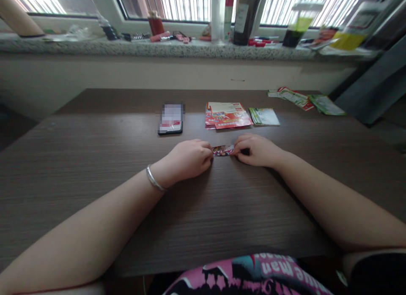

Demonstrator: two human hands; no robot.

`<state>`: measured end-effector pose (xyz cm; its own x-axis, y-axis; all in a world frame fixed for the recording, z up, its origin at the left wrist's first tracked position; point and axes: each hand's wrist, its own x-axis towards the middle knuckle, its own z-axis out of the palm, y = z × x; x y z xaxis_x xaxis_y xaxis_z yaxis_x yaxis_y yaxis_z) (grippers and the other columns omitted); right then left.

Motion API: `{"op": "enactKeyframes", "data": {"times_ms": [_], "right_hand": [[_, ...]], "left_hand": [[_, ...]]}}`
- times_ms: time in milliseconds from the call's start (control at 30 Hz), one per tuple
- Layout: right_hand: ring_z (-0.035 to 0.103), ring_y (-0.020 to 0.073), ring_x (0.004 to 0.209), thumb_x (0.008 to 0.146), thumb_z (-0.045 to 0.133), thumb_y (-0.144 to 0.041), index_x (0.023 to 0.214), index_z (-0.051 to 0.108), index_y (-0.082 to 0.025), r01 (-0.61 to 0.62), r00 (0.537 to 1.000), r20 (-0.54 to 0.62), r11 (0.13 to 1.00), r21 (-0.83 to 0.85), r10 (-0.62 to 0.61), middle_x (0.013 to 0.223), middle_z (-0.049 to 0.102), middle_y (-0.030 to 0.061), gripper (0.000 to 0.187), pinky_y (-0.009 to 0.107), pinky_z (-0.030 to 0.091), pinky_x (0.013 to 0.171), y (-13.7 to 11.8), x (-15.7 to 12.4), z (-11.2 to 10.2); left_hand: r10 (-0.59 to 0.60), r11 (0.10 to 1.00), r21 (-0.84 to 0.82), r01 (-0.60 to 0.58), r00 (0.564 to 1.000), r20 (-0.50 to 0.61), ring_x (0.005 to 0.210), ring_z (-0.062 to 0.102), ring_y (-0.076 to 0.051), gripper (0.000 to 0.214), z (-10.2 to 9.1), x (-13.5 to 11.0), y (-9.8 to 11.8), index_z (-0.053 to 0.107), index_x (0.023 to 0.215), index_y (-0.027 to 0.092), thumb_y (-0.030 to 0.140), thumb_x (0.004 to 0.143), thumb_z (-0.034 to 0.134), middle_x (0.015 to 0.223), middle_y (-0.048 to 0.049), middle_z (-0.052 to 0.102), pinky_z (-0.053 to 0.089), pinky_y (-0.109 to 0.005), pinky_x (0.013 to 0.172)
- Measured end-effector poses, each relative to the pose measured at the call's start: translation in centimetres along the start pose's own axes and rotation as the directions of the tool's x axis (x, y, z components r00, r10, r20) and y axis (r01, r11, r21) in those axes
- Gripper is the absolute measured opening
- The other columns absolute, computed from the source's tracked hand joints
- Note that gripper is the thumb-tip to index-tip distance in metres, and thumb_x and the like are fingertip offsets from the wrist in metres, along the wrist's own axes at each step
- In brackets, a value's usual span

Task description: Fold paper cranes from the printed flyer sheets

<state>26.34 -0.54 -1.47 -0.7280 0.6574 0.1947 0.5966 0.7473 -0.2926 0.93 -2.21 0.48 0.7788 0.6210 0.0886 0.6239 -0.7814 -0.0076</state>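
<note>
A small strip of colourful printed paper (223, 150) lies low over the brown table, stretched between my two hands. My left hand (194, 156), with a silver bangle on the wrist, pinches its left end with curled fingers. At the right end, my right hand (253, 149) grips the paper between thumb and fingers. Just beyond the hands is a stack of red and cream printed leaflets (229, 116). Beside that stack sits a smaller pile of green and white leaflets (264, 116).
A phone (171, 118) with a lit, blurred screen lies left of the stack. More leaflets (296, 98) are spread at the table's far right. Bottles, a cup and small items crowd the granite windowsill (190, 49) behind the table (95, 159).
</note>
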Motion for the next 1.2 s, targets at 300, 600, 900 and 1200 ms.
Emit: {"op": "enactKeyframes", "data": {"times_ms": [300, 600, 900, 1200], "right_hand": [[0.057, 0.0193, 0.081, 0.090, 0.053, -0.039, 0.102, 0.066, -0.019, -0.066, 0.996, -0.084, 0.946, -0.319, 0.041, 0.093, 0.068, 0.0065, 0.026, 0.030, 0.033, 0.067, -2.6, 0.4, 0.6], [0.058, 0.0187, 0.083, 0.097, 0.042, -0.038, 0.102, 0.071, -0.022, 0.008, 0.998, -0.055, 0.915, -0.403, -0.033, 0.093, 0.068, 0.0059, 0.033, 0.031, 0.035, 0.069, -2.6, 0.6, 1.1], [0.060, 0.0186, 0.084, 0.089, 0.056, -0.033, 0.098, 0.067, -0.020, -0.128, 0.989, -0.103, 0.962, -0.242, 0.106, 0.092, 0.069, 0.0049, 0.020, 0.028, 0.038, 0.070, -2.8, 0.8, 1.0], [0.059, 0.0192, 0.086, 0.089, 0.054, -0.032, 0.095, 0.070, -0.018, -0.123, 0.991, -0.080, 0.966, -0.229, 0.108, 0.093, 0.067, 0.0064, 0.022, 0.029, 0.039, 0.072, -2.9, 0.9, 1.1]], "left_hand": [[-0.020, 0.996, 0.082, 0.028, 0.996, -0.088, 0.080, 0.062, -0.020, 0.019, 0.7, 0.2, 0.8, 0.064, 0.088, 0.015, 0.022, 0.090, 0.046, 0.088, -0.0078, 0.065, 0.050, -0.032, 0.073], [-0.057, 0.997, 0.044, 0.065, 0.985, -0.164, 0.088, 0.059, -0.023, 0.035, 1.5, 0.3, 1.3, 0.058, 0.124, 0.016, 0.026, 0.092, 0.047, 0.096, -0.0089, 0.062, 0.050, -0.036, 0.077], [-0.022, 0.998, 0.054, 0.031, 0.987, -0.162, 0.085, 0.057, -0.020, 0.026, 1.7, 0.4, 0.9, 0.067, 0.107, 0.016, 0.026, 0.093, 0.048, 0.093, -0.0089, 0.062, 0.049, -0.033, 0.077], [-0.057, 0.998, 0.029, 0.062, 0.987, -0.150, 0.088, 0.057, -0.021, 0.026, 1.9, 0.6, 0.9, 0.068, 0.103, 0.015, 0.025, 0.094, 0.045, 0.096, -0.0101, 0.061, 0.049, -0.035, 0.079]]}}
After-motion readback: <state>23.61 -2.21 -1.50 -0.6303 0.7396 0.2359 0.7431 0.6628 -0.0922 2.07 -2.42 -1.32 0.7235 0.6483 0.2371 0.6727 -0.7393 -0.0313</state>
